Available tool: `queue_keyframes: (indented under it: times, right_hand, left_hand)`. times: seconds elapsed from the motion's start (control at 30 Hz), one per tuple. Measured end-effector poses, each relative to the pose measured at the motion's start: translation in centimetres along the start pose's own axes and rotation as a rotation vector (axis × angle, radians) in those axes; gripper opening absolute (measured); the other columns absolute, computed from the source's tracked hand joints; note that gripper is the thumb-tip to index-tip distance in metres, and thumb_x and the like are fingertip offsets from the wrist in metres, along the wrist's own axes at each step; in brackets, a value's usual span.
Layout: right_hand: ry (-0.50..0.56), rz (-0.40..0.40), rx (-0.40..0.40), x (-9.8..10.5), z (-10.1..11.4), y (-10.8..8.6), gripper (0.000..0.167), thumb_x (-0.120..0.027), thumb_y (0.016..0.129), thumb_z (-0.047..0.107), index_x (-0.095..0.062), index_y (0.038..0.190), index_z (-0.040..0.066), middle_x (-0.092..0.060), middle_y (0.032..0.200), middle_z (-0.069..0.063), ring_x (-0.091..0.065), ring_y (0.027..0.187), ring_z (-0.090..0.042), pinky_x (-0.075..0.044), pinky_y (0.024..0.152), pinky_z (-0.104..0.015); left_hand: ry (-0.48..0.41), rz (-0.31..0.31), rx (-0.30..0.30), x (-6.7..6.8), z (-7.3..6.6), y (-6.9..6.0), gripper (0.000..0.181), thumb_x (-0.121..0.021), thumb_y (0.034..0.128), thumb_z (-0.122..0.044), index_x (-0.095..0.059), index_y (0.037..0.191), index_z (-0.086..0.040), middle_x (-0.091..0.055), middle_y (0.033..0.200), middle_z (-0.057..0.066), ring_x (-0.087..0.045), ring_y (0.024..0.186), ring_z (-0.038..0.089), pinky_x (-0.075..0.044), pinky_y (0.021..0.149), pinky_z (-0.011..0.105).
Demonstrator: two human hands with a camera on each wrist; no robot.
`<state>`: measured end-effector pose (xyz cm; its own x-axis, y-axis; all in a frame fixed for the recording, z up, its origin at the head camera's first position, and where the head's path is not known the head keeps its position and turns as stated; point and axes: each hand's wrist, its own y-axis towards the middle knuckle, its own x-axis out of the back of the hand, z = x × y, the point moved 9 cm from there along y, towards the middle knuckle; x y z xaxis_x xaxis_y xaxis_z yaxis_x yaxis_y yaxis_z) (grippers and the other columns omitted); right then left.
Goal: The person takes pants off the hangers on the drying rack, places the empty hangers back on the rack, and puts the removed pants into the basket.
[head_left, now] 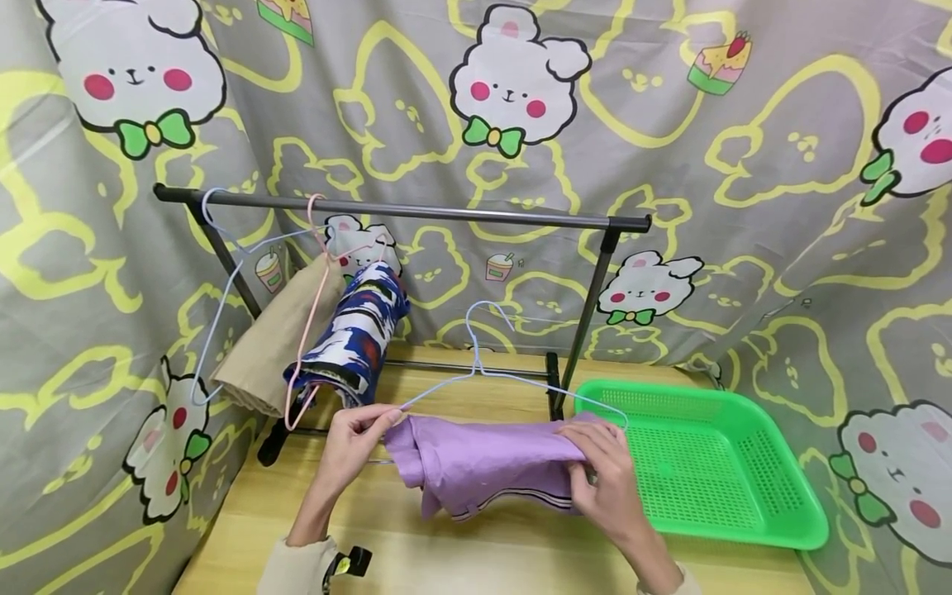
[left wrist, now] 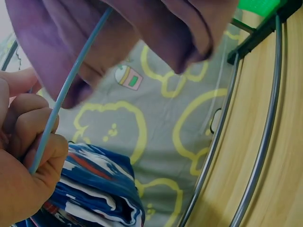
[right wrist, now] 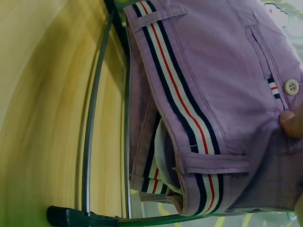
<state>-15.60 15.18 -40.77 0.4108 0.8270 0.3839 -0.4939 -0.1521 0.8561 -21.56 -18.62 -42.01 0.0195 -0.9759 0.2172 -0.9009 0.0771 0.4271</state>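
Observation:
Purple trousers (head_left: 491, 454) are draped in a fold over the bottom of a light blue wire hanger (head_left: 478, 364), whose hook points up. At the hanger's left corner, my left hand (head_left: 349, 446) grips the wire; the left wrist view shows fingers curled round the blue wire (left wrist: 74, 78). My right hand (head_left: 606, 475) pinches the trousers near the hanger's right end, thumb in front. In the right wrist view the trousers (right wrist: 227, 71) show a striped waistband, belt loops and a button, with only part of the thumb (right wrist: 292, 124) visible. The hanger's bottom bar is mostly hidden by cloth.
A dark metal rack (head_left: 461, 215) stands behind, with beige trousers (head_left: 283, 339) and a blue-white-red patterned garment (head_left: 357, 330) on hangers at its left. A green plastic basket (head_left: 788, 463) sits right on the wooden table (head_left: 416, 554). Patterned curtains (head_left: 416, 49) surround the table.

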Motion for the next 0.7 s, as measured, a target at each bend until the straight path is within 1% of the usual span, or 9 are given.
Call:
queue_keyframes:
  times: [0.07,0.13,0.23,0.33,0.47,0.53,0.6,0.7]
  right_hand:
    - [0.021,-0.012,0.001,0.4,0.1,0.1,0.040,-0.059,0.068,-0.008,-0.077,0.103,-0.001,-0.075,0.100,-0.014,-0.068,0.095,-0.037,-0.037,0.107,-0.041]
    - [0.031,-0.025,0.007,0.9,0.4,0.1,0.040,-0.059,0.067,-0.009,-0.076,0.102,-0.001,-0.075,0.099,-0.015,-0.067,0.094,-0.036,-0.037,0.108,-0.039]
    - [0.038,-0.042,0.026,1.5,0.8,0.1,0.040,-0.059,0.066,-0.010,-0.076,0.101,-0.002,-0.074,0.098,-0.017,-0.067,0.093,-0.036,-0.037,0.108,-0.038]
    - [0.021,-0.044,0.067,1.6,1.3,0.2,0.041,-0.057,0.065,-0.010,-0.076,0.100,-0.003,-0.074,0.097,-0.016,-0.067,0.091,-0.037,-0.039,0.105,-0.039]
    - [-0.031,-0.042,0.141,1.1,2.1,0.3,0.040,-0.054,0.065,-0.007,-0.076,0.098,-0.004,-0.074,0.095,-0.015,-0.067,0.087,-0.036,-0.042,0.097,-0.043]
    - [-0.055,-0.039,0.163,0.8,2.4,0.2,0.040,-0.053,0.065,-0.006,-0.076,0.097,-0.003,-0.074,0.095,-0.014,-0.067,0.086,-0.036,-0.042,0.093,-0.046]
    - [-0.078,-0.029,0.173,0.4,2.6,0.2,0.040,-0.053,0.065,-0.005,-0.076,0.098,-0.003,-0.074,0.095,-0.014,-0.067,0.086,-0.036,-0.042,0.091,-0.049]
    - [-0.097,-0.012,0.165,0.0,2.8,0.1,0.040,-0.054,0.066,-0.004,-0.076,0.099,-0.002,-0.074,0.097,-0.014,-0.068,0.088,-0.036,-0.042,0.089,-0.052]
  left_hand:
    - [0.004,-0.022,0.011,0.1,0.0,0.0,0.010,-0.068,0.0914,0.011,-0.076,0.097,0.010,-0.050,0.056,-0.005,-0.037,0.051,-0.002,-0.029,0.042,0.023]
    - [0.012,-0.038,0.017,0.2,0.6,0.1,0.010,-0.068,0.0911,0.011,-0.076,0.096,0.010,-0.045,0.055,-0.009,-0.033,0.050,-0.002,-0.025,0.040,0.024]
    - [0.019,-0.052,0.029,0.3,2.1,0.1,0.009,-0.069,0.0914,0.010,-0.077,0.094,0.007,-0.040,0.053,-0.010,-0.029,0.047,-0.003,-0.020,0.039,0.024]
    - [0.041,-0.058,0.042,0.3,3.1,0.0,0.009,-0.071,0.0917,0.006,-0.077,0.091,0.000,-0.043,0.051,-0.011,-0.029,0.044,-0.004,-0.021,0.037,0.022]
    - [0.104,-0.060,0.017,0.0,2.9,0.0,0.006,-0.075,0.0913,0.000,-0.078,0.087,-0.004,-0.051,0.052,-0.009,-0.034,0.044,-0.003,-0.027,0.038,0.020]
    - [0.146,-0.054,-0.006,-0.3,2.6,0.0,0.006,-0.077,0.0911,-0.004,-0.079,0.086,-0.006,-0.056,0.054,-0.007,-0.038,0.044,-0.002,-0.030,0.039,0.019]
    - [0.183,-0.045,-0.027,-0.6,2.4,0.1,0.006,-0.077,0.0912,-0.005,-0.080,0.086,-0.008,-0.058,0.054,-0.005,-0.040,0.045,-0.002,-0.032,0.039,0.019]
    - [0.227,-0.040,-0.045,-0.8,2.5,0.1,0.007,-0.077,0.0916,-0.007,-0.080,0.086,-0.009,-0.059,0.054,-0.005,-0.041,0.044,-0.003,-0.033,0.039,0.019]
